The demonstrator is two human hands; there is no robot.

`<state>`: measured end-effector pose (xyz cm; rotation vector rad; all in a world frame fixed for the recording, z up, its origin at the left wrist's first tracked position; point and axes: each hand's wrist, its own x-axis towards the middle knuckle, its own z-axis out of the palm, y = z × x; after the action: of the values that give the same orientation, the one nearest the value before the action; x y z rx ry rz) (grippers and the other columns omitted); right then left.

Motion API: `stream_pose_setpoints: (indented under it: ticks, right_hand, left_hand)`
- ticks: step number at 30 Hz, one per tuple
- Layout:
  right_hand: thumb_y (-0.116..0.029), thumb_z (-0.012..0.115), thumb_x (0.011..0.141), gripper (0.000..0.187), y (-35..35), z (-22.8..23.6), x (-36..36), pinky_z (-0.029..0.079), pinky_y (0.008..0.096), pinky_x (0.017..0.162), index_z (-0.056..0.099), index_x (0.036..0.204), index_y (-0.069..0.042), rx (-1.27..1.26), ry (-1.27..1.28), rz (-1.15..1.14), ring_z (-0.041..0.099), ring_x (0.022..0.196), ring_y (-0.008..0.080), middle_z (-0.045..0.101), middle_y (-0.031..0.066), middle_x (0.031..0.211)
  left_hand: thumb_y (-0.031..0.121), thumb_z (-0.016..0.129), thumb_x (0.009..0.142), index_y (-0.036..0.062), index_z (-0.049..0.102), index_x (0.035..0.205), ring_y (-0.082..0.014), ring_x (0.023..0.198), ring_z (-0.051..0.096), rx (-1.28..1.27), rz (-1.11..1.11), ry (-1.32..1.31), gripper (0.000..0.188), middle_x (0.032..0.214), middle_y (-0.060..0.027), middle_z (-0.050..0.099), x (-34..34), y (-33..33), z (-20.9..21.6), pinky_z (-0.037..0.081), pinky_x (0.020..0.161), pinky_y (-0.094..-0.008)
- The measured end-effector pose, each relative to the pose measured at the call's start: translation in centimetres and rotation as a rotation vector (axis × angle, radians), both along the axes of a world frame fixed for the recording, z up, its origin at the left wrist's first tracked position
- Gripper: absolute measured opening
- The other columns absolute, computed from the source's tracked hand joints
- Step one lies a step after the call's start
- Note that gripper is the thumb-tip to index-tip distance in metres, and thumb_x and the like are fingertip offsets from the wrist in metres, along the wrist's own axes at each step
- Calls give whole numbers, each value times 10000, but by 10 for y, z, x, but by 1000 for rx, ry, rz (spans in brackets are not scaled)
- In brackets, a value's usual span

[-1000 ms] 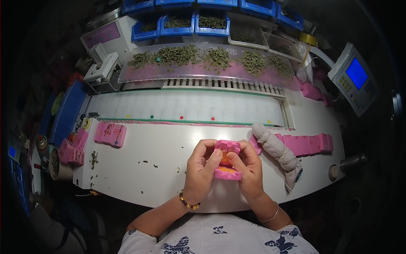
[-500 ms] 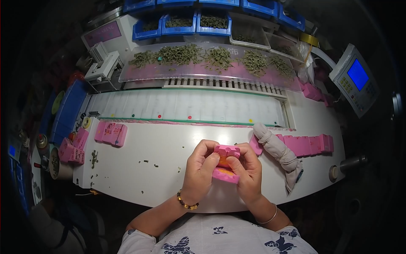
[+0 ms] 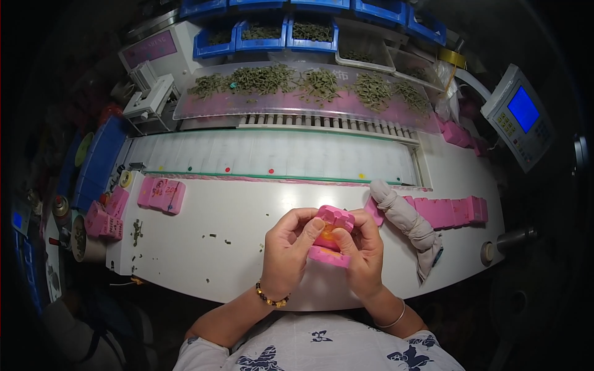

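Note:
Above the near edge of the table I hold a pink rubber mould (image 3: 330,255) in both hands. Its two halves gape apart, and orange-yellow shows on the inner faces. My left hand (image 3: 289,247) grips its left side, thumb pressed on the inside. On the right side my right hand (image 3: 362,250) is closed round it, its thumb also pushed into the opening. Whether anything small sits inside the mould cannot be made out, as the thumbs cover part of it.
A rolled grey cloth (image 3: 408,224) lies right of my hands, before a row of pink moulds (image 3: 442,212). More pink moulds (image 3: 162,195) stand left. Behind runs a white conveyor (image 3: 266,153); beyond it a clear tray (image 3: 185,110) holds small green pieces. A control panel (image 3: 523,114) stands right.
The mould's upper half has tilted and bent further back between my thumbs. My left hand has shifted slightly left. The coloured dots on the conveyor have moved a little to the left.

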<state>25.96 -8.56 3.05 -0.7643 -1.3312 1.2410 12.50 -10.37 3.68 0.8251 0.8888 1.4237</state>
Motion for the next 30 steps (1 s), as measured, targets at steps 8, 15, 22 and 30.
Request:
stream_pose_setpoints:
  ticks: [8,15,22,30]
  right_hand:
    - [-61,535,963,107,1,3,3,456,228,802,513,1048,-2,-133,64,26,543,884,75,571,47,976]
    - [-78,533,969,122,0,3,1,457,235,846,518,1065,-5,-284,171,68,551,922,80,589,49,995]
    - [-70,586,935,151,11,17,8,482,233,817,538,1069,-19,-474,230,224,570,910,71,604,33,992]
    - [-72,674,869,149,15,15,12,487,215,754,602,993,-28,-391,1,263,569,829,42,612,-7,870]
  left_hand:
    - [9,573,921,-84,486,1227,-132,1055,566,54,9,-48,331,1163,-123,569,4,-2,7,505,899,-264]
    - [-68,565,876,-87,447,1253,-157,1066,563,65,51,85,396,1160,-140,553,4,-6,5,525,887,-268]
    - [-87,554,853,-39,479,1166,-138,1059,553,110,38,172,325,1105,-110,550,0,-3,5,576,828,-261]
    - [-74,563,838,-52,492,1165,-131,1046,553,116,-14,209,336,1099,-107,556,-6,-6,5,582,799,-256]
